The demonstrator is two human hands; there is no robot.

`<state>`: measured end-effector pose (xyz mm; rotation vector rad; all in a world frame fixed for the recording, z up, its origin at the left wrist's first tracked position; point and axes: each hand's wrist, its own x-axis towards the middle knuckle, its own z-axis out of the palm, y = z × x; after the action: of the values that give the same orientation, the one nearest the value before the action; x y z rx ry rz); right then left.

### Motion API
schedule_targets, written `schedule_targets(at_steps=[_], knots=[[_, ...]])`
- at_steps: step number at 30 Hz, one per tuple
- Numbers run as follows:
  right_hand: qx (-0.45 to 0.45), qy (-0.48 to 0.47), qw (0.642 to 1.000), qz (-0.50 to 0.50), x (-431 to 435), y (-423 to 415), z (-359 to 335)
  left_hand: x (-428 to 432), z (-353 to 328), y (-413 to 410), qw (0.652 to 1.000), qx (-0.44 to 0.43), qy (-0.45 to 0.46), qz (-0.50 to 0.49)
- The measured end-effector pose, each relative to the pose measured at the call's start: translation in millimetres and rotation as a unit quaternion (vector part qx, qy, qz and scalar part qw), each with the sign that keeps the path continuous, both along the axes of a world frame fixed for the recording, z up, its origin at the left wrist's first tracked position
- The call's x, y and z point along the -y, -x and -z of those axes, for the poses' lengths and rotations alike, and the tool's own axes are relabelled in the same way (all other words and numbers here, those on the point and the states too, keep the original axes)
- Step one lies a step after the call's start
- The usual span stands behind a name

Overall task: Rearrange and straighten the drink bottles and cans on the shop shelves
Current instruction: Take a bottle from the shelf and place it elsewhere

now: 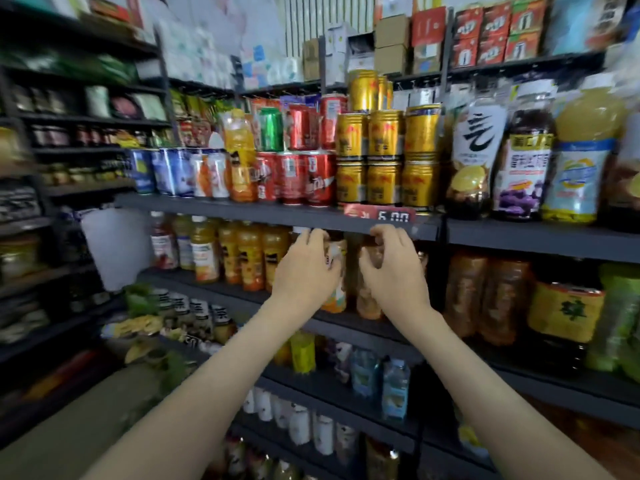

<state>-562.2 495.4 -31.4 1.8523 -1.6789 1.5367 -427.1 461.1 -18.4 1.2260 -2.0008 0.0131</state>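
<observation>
**Hands on two bottles beneath the red price tag**

Left hand (306,271) reaches in just below and to the left of the red price tag (379,213) marked 5.00, which is clipped to the front edge of a dark grey metal shelf (225,206). Its fingers are curled round a plastic bottle with an orange-and-white label (337,297), gripping it by the upper body. Right hand (393,268) is directly under the tag. Its thumb and fingers are curled round the top of an amber plastic bottle (370,301), just beside the first bottle. Both bottles are upright at the front of the level beneath the tag. Motion blur hides whether either is lifted off that level.

Below and to the left of the tag runs a row of orange juice bottles with yellow labels (250,258), upright and packed close together. Below and to the right of the tag stand large brown tea bottles (485,296).

Straight above the tag, gold drink cans (384,161) are stacked in layers. Above and to the left of the tag are red cola cans (299,178), also stacked, with blue-and-white cans (173,169) further left again. Above and well to the right of the tag stands a tall bottle of yellow juice with a pale blue label (575,150).
</observation>
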Motion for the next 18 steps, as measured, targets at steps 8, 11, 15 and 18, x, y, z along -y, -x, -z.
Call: schedule_targets(at_steps=[8,11,15,18], knots=[[-0.002,0.001,1.0,-0.023,66,-94,-24,55,-14,-112,0.999,-0.011,0.015,-0.041],[-0.002,0.001,1.0,-0.023,100,-112,-31,86,-15,-134,0.998,-0.038,0.012,-0.041],[0.006,0.003,0.999,-0.05,150,-137,-39,139,-15,-151,0.996,-0.069,0.027,-0.053],[0.035,-0.001,0.996,-0.081,182,-153,-42,180,-19,-157,0.994,-0.1,0.019,-0.045]])
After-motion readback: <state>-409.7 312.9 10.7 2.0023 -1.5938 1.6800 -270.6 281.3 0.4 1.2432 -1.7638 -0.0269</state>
